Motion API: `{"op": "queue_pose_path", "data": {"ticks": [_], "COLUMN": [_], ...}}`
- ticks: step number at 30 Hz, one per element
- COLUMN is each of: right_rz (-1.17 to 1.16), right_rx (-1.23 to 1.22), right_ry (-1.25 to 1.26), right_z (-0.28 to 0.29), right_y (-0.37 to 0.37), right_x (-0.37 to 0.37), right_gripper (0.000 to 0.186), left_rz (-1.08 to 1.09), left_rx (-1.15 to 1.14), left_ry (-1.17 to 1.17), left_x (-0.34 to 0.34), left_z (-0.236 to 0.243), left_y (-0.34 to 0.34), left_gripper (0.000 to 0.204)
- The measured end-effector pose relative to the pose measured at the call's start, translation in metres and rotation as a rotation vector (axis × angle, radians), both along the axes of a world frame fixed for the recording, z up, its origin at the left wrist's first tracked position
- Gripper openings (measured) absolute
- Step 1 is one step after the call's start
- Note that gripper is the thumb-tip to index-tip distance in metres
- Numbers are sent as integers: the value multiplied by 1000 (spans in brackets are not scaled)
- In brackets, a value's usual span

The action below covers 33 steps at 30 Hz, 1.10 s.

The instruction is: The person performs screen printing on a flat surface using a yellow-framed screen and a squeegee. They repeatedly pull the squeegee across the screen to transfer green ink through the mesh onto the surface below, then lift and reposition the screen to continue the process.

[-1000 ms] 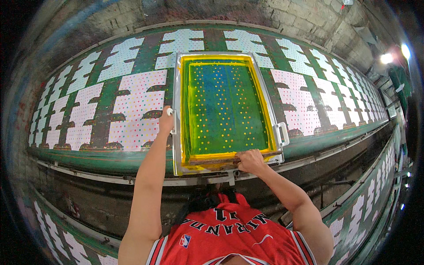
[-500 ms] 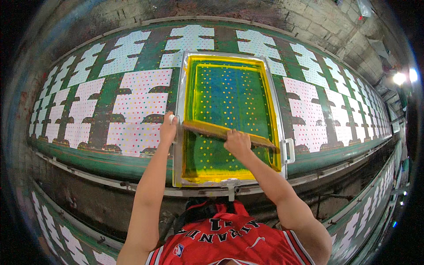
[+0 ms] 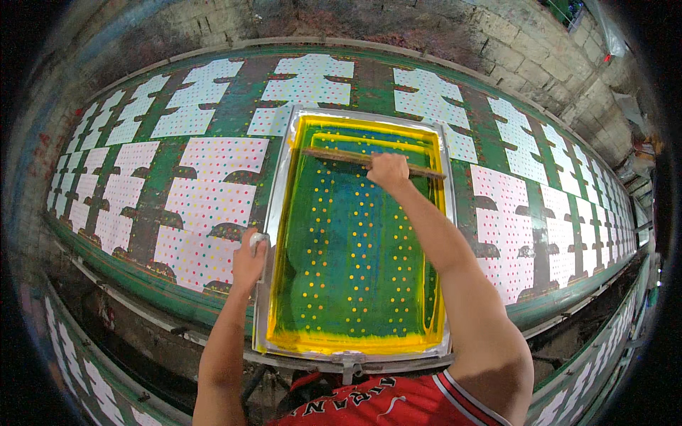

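Note:
A framed printing screen (image 3: 359, 234) with green mesh, rows of small dots and yellow ink round its margins lies before me on a long green table. My right hand (image 3: 388, 172) is closed on a long wooden squeegee (image 3: 334, 155), which spans most of the mesh near the screen's far end. The squeegee's blade edge is hidden from me. At the frame's left side, my left hand (image 3: 247, 261) is wrapped round a pale handle (image 3: 263, 245). Yellow ink (image 3: 348, 341) lies thickest along the near edge.
White polka-dotted fabric pieces (image 3: 213, 206) lie in rows on the green table (image 3: 163, 268), left and right of the screen. More dotted pieces (image 3: 307, 79) line its far side. A block wall (image 3: 526, 60) stands behind. Another table with pale pieces (image 3: 92, 383) shows at lower left.
My right hand has pushed the squeegee away from me, from the mesh's middle to near its far end. The view has shifted, and my left hand still grips the frame's handle.

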State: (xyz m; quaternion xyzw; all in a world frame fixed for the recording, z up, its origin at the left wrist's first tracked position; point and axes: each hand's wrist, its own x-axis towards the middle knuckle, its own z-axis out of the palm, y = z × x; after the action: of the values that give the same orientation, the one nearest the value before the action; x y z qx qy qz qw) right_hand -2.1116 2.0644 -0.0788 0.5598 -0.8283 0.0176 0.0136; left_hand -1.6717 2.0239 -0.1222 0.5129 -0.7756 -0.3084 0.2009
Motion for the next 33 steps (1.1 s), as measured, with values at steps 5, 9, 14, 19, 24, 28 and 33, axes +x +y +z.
{"op": "queue_pose_path", "data": {"ticks": [5,9,14,19,24,28,33], "right_rz": [60,127,43,88,91,141,130], "right_rx": [7,10,34,59,131,188,248], "right_ry": [96,70,41,22,9,-29,-48], "right_z": [-3,17,35,28,26,31,31], "right_y": [-34,-48,-63,-75,-72,-40,33], "right_x": [-56,-77,-90,-104,-104,-78,-11], "right_gripper": [26,38,42,49,47,48,42], "left_rz": [-6,5,46,32,18,22,-7], "left_rx": [27,24,37,19,-40,-25,-42], "left_ry": [-1,54,-22,11,-7,-4,-29], "left_x": [-1,-2,-6,-5,-4,-1,2], "left_z": [-2,1,6,5,-3,-7,-8], "left_y": [1,4,6,6,2,2,1], "left_gripper": [49,50,50,46,44,46,48]}}
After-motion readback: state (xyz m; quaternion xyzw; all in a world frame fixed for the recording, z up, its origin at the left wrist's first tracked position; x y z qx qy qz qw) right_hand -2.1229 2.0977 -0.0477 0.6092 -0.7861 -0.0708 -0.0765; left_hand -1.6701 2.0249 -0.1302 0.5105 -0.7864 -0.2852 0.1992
